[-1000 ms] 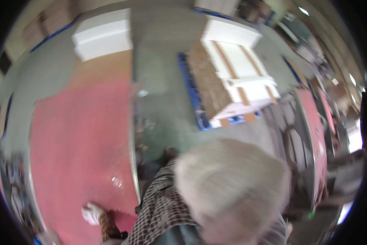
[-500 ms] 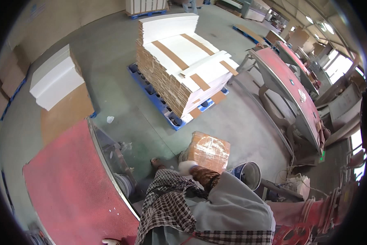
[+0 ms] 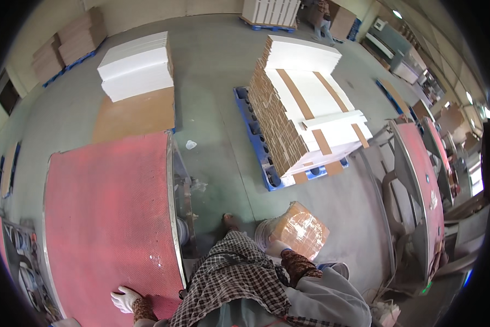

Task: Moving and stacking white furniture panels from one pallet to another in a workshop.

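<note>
Red table (image 3: 103, 218) under left hand (image 3: 124, 298); wrapped bundle (image 3: 299, 229) touching right hand (image 3: 277, 249).

The person wears white gloves on the left hand (image 3: 124, 298) and the right hand (image 3: 277, 248), with brown patterned sleeve covers at both wrists. A black-and-white checked cloth (apron-like) drapes over grey clothing with a thin orange-red cord.

Bright, even light, perhaps from ceiling lamps at the upper right, leaves soft shadows on the floor (image 3: 212, 71); edges bend strongly into a black rim.
</note>
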### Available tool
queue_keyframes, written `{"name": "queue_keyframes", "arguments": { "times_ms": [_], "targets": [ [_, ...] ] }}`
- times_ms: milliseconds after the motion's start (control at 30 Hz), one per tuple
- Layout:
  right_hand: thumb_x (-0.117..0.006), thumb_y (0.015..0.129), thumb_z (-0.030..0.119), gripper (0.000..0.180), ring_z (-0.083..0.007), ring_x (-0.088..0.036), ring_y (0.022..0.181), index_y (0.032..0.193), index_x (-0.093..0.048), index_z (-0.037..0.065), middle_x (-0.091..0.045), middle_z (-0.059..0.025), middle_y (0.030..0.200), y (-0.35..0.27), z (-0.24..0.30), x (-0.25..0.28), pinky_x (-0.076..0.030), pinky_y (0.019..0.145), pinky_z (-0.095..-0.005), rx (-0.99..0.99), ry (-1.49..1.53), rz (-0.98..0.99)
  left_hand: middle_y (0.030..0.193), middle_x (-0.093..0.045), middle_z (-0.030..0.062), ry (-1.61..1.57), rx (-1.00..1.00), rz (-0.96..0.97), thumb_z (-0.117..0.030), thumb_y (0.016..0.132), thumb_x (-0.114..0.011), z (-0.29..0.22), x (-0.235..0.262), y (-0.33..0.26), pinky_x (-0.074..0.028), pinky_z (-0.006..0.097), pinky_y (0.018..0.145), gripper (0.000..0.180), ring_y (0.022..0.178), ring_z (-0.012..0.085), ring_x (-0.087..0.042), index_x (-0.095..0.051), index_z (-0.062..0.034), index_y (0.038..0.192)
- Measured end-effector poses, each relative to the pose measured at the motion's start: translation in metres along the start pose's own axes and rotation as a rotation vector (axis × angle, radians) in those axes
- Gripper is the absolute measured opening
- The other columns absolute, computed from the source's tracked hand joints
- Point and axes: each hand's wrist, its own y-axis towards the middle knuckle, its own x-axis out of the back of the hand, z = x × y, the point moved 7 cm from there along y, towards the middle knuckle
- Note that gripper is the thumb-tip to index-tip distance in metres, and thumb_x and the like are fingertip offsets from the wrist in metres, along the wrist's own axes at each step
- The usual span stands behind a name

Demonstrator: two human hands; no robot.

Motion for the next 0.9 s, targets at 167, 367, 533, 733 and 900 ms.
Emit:
{"name": "queue_keyframes", "arguments": {
  "times_ms": [167, 367, 533, 733, 900],
  "targets": [
    [-0.052, 0.086, 0.044, 0.049, -0.0388, -0.065, 0.104, 0.103, -0.074, 0.004, -0.070, -0.0225, 0.106, 0.019, 0.024, 0.045, -0.049, 0.094, -0.0453, 0.170, -0.111, -0.105, 0.146, -0.050, 0.0081, 0.015, 0.035, 0.003, -0.052, 0.099, -0.045, 0.004, 0.004, -0.002, -0.038, 0.044, 0.108, 0.060, 0.136, 0.0253, -0.045, -0.046, -0.0132, 0.145],
    [-0.057, 0.083, 0.047, 0.050, -0.0385, -0.063, 0.111, 0.106, -0.074, 0.005, -0.069, -0.0215, 0.114, 0.061, 0.003, 0.062, -0.049, 0.097, -0.0440, 0.163, -0.123, -0.079, 0.143, -0.053, 0.0094, -0.003, -0.004, -0.086, -0.050, 0.099, -0.047, 0.002, 0.006, 0.001, -0.040, 0.044, 0.106, 0.058, 0.131, 0.0262, -0.049, -0.049, -0.0121, 0.142],
    [-0.058, 0.083, 0.046, 0.051, -0.0364, -0.062, 0.114, 0.109, -0.074, 0.005, -0.069, -0.0196, 0.117, 0.099, -0.028, 0.065, -0.048, 0.098, -0.0424, 0.155, -0.113, -0.107, 0.136, -0.057, 0.0170, -0.120, -0.090, -0.076, -0.049, 0.095, -0.052, -0.004, 0.019, -0.007, -0.045, 0.049, 0.102, 0.060, 0.126, 0.0335, -0.054, -0.055, -0.0041, 0.134],
    [-0.058, 0.084, 0.046, 0.053, -0.0324, -0.061, 0.119, 0.118, -0.071, 0.007, -0.067, -0.0174, 0.124, 0.073, 0.019, 0.155, -0.047, 0.102, -0.0388, 0.156, 0.094, -0.072, 0.139, -0.056, 0.0191, -0.144, 0.218, 0.147, -0.055, 0.094, -0.052, -0.061, 0.039, -0.004, -0.043, 0.050, 0.107, 0.066, 0.131, 0.0366, -0.050, -0.056, -0.0027, 0.134],
    [-0.060, 0.082, 0.048, 0.049, -0.0355, -0.065, 0.111, 0.106, -0.075, 0.009, -0.070, -0.0177, 0.114, 0.141, -0.037, 0.190, -0.050, 0.099, -0.0415, -0.074, 0.097, -0.057, 0.138, -0.054, 0.0221, -0.361, -0.229, -0.028, -0.038, 0.096, -0.056, -0.277, 0.029, 0.009, -0.040, 0.045, 0.109, 0.059, 0.131, 0.0366, -0.049, -0.050, 0.0031, 0.138]
  ]
}}
